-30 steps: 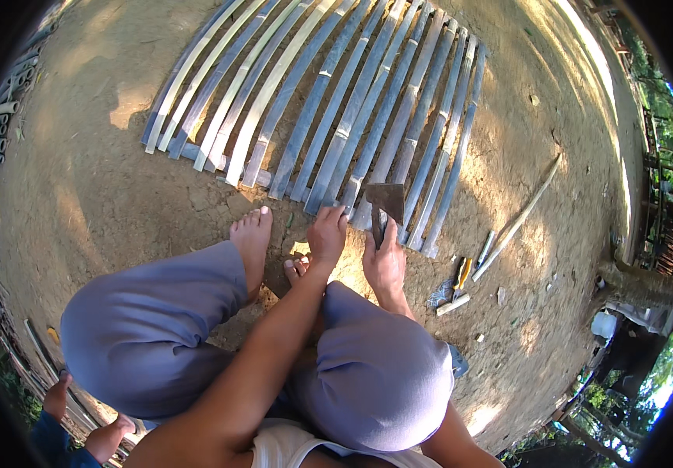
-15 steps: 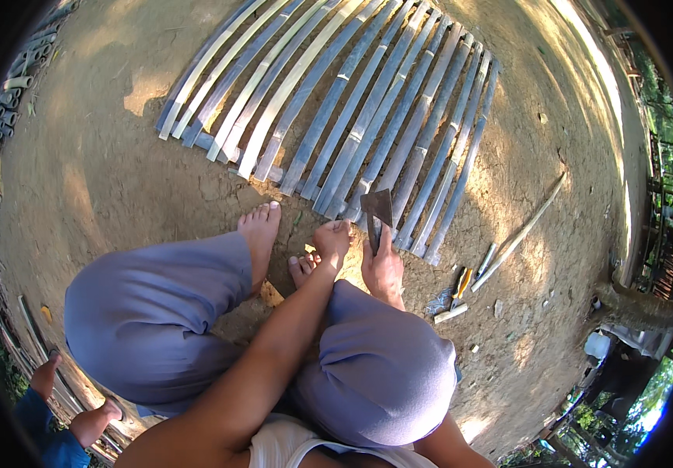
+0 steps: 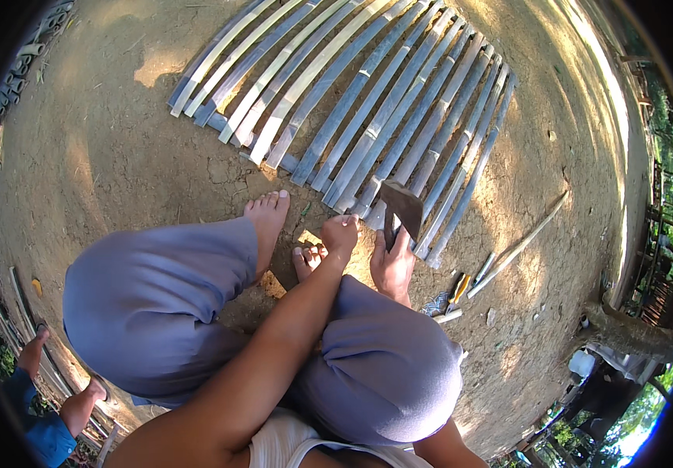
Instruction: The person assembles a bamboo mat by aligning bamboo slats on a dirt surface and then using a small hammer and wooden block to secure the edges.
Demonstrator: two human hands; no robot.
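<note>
My left hand (image 3: 341,234) is closed, its fingertips pinched at the near ends of the bamboo slats (image 3: 367,144). What it pinches, if anything, is too small to make out. Just to its right, my right hand (image 3: 393,267) grips a broad-bladed chopping tool (image 3: 403,204), whose dark flat blade is tilted above the slat ends. Grey and pale slats lie side by side with gaps on the ground, crossed underneath by a bar near their close ends. My left forearm passes between my knees.
Right of my knee lie pliers (image 3: 459,288) with yellow-orange handles, a small pile of nails (image 3: 435,303), a short pale stick piece (image 3: 449,316) and a long stick (image 3: 522,245). Another person's feet (image 3: 85,405) show at lower left. A tree trunk (image 3: 625,331) stands at right.
The blade has swung to the right and tilted over. Both hands keep their holds near the slat ends. The whole view has shifted slightly.
</note>
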